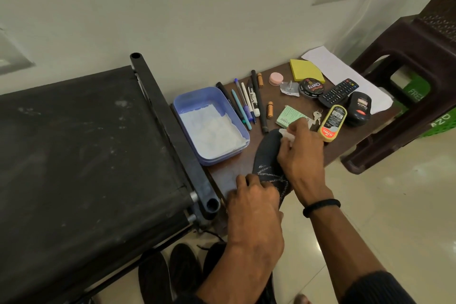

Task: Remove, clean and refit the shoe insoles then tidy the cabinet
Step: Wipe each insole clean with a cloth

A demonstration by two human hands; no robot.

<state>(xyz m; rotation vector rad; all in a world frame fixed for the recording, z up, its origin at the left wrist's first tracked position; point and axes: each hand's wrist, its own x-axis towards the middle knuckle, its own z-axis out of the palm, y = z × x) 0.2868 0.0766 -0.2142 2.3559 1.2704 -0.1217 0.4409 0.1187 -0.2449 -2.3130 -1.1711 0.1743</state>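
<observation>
Down at six o'clock, the black shoes on the floor sit half tucked under the dark fabric cabinet, toes only showing, and both forearms run off the bottom edge. Up on the brown surface, the dark insole lies at centre, its heel end buried under the left hand and its right edge covered by the right. That left hand is curled down over the heel end, pinning it; whether the fingers wrap underneath, I cannot tell. The right hand, at three o'clock of the insole, pinches a white wipe against the toe end, most of the wipe swallowed by the fingers. At ten o'clock of the insole, the lilac tray holds white sheets. Labels now: the round black tin at one o'clock reads "Cherry", the yellow-rimmed polish sponge reads "KIWI" upside down. Print on the green packet is too small to read.
</observation>
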